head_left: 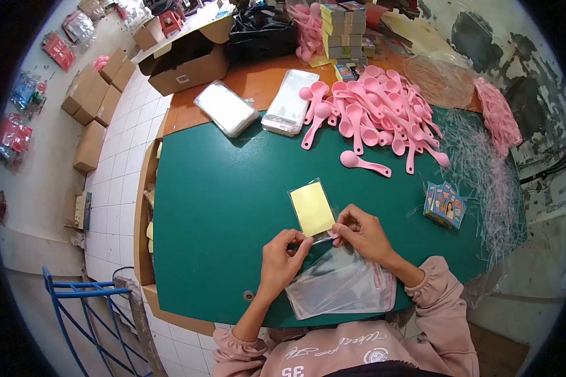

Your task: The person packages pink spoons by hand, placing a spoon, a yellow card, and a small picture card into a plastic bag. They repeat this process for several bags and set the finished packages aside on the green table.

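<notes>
Your left hand (280, 257) and right hand (365, 237) pinch the bag (313, 209), centre frame (fingertips nearly closed). Tension evenly; avoid creases.

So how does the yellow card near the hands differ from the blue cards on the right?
The yellow card shows a plain face; the blue cards are printed. The yellow card sits in a clear bag; the blue cards lie in an uneven pile. Both are on the green table.

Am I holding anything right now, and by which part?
Yes: a clear plastic bag with a yellow card inside, pinched at its near end by the left hand and the right hand.
</notes>
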Demonstrator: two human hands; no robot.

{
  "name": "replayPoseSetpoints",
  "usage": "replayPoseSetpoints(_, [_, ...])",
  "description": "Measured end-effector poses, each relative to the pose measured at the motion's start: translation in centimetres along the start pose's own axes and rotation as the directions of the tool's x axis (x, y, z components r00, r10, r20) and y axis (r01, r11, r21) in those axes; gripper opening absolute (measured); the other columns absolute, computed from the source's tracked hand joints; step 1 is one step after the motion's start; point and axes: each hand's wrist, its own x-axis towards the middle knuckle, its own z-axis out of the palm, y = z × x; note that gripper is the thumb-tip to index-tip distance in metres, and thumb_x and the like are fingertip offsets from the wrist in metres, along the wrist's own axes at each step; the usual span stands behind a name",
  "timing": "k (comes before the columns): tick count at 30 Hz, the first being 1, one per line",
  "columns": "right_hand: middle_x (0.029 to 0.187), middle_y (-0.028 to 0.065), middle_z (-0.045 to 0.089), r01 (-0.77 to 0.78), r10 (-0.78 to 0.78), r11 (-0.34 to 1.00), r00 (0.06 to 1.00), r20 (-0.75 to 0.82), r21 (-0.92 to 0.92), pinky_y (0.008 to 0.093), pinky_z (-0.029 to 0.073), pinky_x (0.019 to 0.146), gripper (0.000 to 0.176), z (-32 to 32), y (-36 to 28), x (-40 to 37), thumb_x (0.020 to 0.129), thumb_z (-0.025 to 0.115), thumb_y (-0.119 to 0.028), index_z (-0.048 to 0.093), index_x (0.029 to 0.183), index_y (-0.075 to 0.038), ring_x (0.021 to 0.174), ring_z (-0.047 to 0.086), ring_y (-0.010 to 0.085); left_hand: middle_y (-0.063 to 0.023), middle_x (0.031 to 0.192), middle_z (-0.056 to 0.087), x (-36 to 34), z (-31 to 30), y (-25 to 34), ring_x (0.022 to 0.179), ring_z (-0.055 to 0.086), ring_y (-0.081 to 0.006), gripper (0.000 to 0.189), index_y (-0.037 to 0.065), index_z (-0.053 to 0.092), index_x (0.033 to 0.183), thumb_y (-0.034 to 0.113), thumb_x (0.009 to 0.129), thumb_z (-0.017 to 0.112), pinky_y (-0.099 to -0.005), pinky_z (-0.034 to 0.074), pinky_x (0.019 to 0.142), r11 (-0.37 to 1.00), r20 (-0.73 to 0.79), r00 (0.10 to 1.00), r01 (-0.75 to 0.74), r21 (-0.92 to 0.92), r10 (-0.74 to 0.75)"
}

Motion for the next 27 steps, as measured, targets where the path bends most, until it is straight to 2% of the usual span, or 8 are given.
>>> replayPoseSetpoints(3, [0.070,0.0061,0.061,-0.007,0.003,0.999,0.997,-0.078,-0.045,0.0190,0.045,0.049,0.014,0.2,0.1,0.0,0.083,0.059,-0.008,0.048,0.084,0.001,0.061,0.061,0.0093,-0.0067,0.070,0.059,0.1,0.3,-0.2,0.062,0.058,-0.0119,0.018,-0.001,0.058,0.076,0.014,0.078,0.065,-0.0239,0.050,0.055,0.999,-0.051,0.999,-0.003,-0.039,0.001])
replayPoseSetpoints(9, [0.068,0.0051,0.061,-0.009,-0.001,0.997,0.990,-0.138,-0.071,0.0188,0.044,0.046,0.016,0.5,0.0,0.1,0.081,0.061,-0.006,0.046,0.081,0.000,0.058,0.060,0.0083,-0.0045,0.074,0.061,-0.2,0.3,0.2,0.066,0.057,-0.0068,0.014,0.000,0.057,0.083,0.011,0.080,0.065,-0.0208,0.047,0.056,0.997,-0.037,0.999,0.038,-0.067,-0.040])
replayPoseSetpoints(11, [0.068,0.0049,0.060,-0.015,0.005,0.998,0.990,-0.143,-0.066,0.0189,0.044,0.046,0.016,0.5,0.0,0.1,0.081,0.061,-0.006,0.046,0.080,0.000,0.057,0.060,0.0081,-0.0039,0.080,0.060,-0.2,0.5,0.8,0.072,0.057,-0.0068,0.015,0.002,0.052,0.089,0.009,0.081,0.062,-0.0201,0.046,0.055,0.958,-0.100,0.990,0.073,-0.277,-0.104])
replayPoseSetpoints(14, [0.067,0.0045,0.059,0.005,-0.011,0.999,0.991,-0.137,-0.044,0.0191,0.046,0.047,0.015,0.6,0.1,0.1,0.081,0.061,-0.005,0.046,0.079,0.000,0.057,0.059,0.0077,-0.0027,0.084,0.058,-0.2,0.5,0.1,0.078,0.056,-0.0061,0.017,0.003,0.047,0.093,0.007,0.083,0.060,-0.0188,0.045,0.055,0.969,-0.044,0.995,0.081,-0.235,-0.094])
replayPoseSetpoints(18, [0.067,0.0046,0.059,0.020,-0.026,0.999,0.990,-0.136,-0.047,0.0197,0.047,0.048,0.014,0.7,0.1,0.1,0.082,0.060,-0.004,0.046,0.079,-0.001,0.057,0.059,0.0074,-0.0027,0.079,0.059,-0.3,0.6,-0.3,0.072,0.058,-0.0072,0.011,0.002,0.049,0.087,0.004,0.082,0.059,-0.0193,0.045,0.051,0.974,-0.049,0.996,0.057,-0.218,-0.069])
replayPoseSetpoints(20, [0.066,0.0045,0.059,0.025,-0.034,0.998,0.990,-0.140,-0.063,0.0198,0.047,0.048,0.014,0.7,0.1,0.1,0.082,0.060,-0.004,0.046,0.079,-0.001,0.057,0.059,0.0074,-0.0006,0.086,0.057,-0.3,0.5,-0.7,0.078,0.054,-0.0049,0.012,0.003,0.050,0.093,0.006,0.084,0.058,-0.0174,0.043,0.056,0.980,0.017,0.999,0.050,-0.191,-0.047])
replayPoseSetpoints(23, [0.066,0.0046,0.058,0.034,-0.039,0.999,0.987,-0.155,-0.037,0.0202,0.047,0.048,0.015,0.8,0.1,0.0,0.082,0.060,-0.005,0.046,0.079,-0.001,0.056,0.059,0.0080,-0.0010,0.088,0.057,-0.3,0.6,0.1,0.077,0.054,-0.0051,0.018,0.004,0.052,0.101,0.005,0.083,0.058,-0.0175,0.044,0.056,0.976,-0.017,0.997,0.064,-0.207,-0.069])
replayPoseSetpoints(27, [0.068,0.0062,0.059,0.073,-0.098,0.983,0.985,-0.144,-0.170,0.0202,0.048,0.048,0.012,1.0,-0.1,-0.2,0.082,0.058,-0.001,0.046,0.081,0.001,0.056,0.060,0.0094,-0.0019,0.089,0.056,-0.3,0.7,-0.1,0.078,0.054,-0.0058,0.026,0.005,0.052,0.109,0.004,0.083,0.058,-0.0177,0.044,0.056,0.976,-0.012,0.998,0.062,-0.208,-0.066])
